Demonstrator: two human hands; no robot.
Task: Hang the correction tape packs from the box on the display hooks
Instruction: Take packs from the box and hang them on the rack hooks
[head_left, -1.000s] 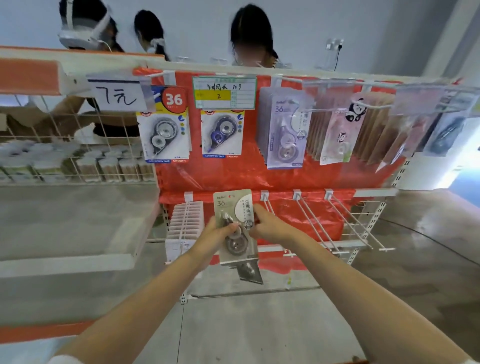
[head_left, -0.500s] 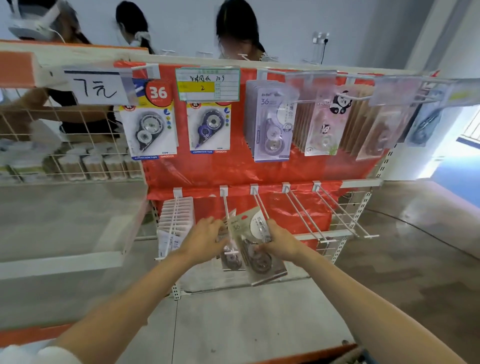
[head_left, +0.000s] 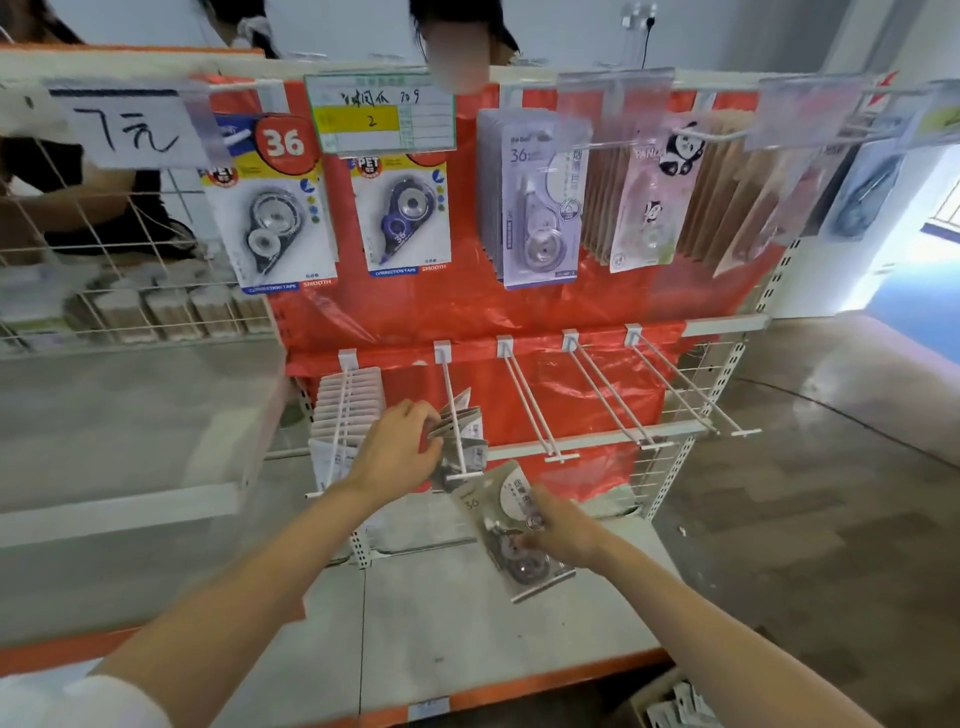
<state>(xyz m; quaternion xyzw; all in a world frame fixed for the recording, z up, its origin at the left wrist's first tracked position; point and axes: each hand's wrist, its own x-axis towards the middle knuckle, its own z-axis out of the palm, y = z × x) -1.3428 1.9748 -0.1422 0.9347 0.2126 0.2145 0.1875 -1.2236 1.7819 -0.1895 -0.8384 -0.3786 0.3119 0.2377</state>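
Note:
My right hand (head_left: 563, 530) grips a grey correction tape pack (head_left: 511, 530) below the lower row of hooks, tilted to the left. My left hand (head_left: 397, 449) holds a few packs (head_left: 465, 434) that hang on the second lower hook (head_left: 454, 415), its fingers curled against them. The first lower hook (head_left: 343, 410) carries a full row of white packs. Three more lower hooks (head_left: 602, 397) to the right stand bare. At the bottom right corner, the box (head_left: 670, 704) shows a few packs inside.
The upper row holds other correction tape packs (head_left: 272, 208) and price labels (head_left: 379, 111) on a red backing. A wire basket (head_left: 130, 306) with small items stands at the left. A grey shelf board (head_left: 467, 623) lies below my hands. People stand behind the rack.
My right hand has carried its pack down and to the right, away from the hook. My left hand stays on the packs hanging on the second lower hook. The view has tilted downward.

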